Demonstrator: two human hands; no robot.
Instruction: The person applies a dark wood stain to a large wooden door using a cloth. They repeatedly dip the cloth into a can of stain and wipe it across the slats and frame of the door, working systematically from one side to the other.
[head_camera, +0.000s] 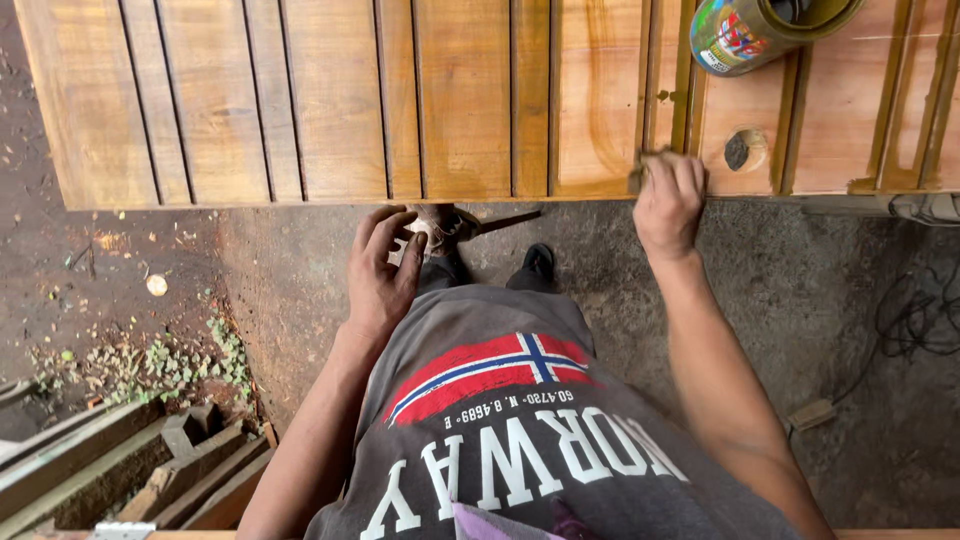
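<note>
Head view: right hand (668, 200) closed on a small brownish rubbing pad (648, 160), pressed to the slatted varnished wooden door panel (460, 100); rubbing seems underway. Round open tin (755, 30) just beyond it. Left hand (383, 270) loosely curled, empty, below the panel edge.

Round olive-yellow tin (770, 30), colourful label, top right on door
</note>
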